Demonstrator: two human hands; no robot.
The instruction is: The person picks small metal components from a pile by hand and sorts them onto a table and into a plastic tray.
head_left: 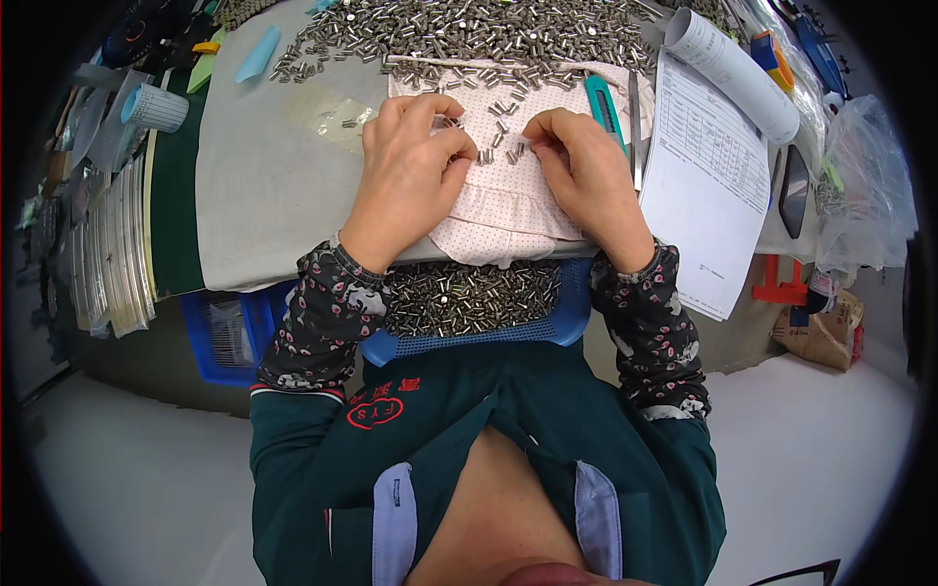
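Note:
On a pale dotted cloth, several small silvery metal cylinders lie loose between my two hands. My left hand is curled over the cloth's left side, thumb and index finger bent together beside a couple of cylinders. Across from it, my right hand has its thumb and index finger drawn together, close to other cylinders. Whatever either hand may hold is too small or hidden between the fingertips. A large pile of the same cylinders spreads behind the cloth.
A blue basket full of cylinders sits at my lap below the table edge. Right of the cloth are a green-handled cutter, a metal strip, printed sheets and a paper roll. A cup stands left.

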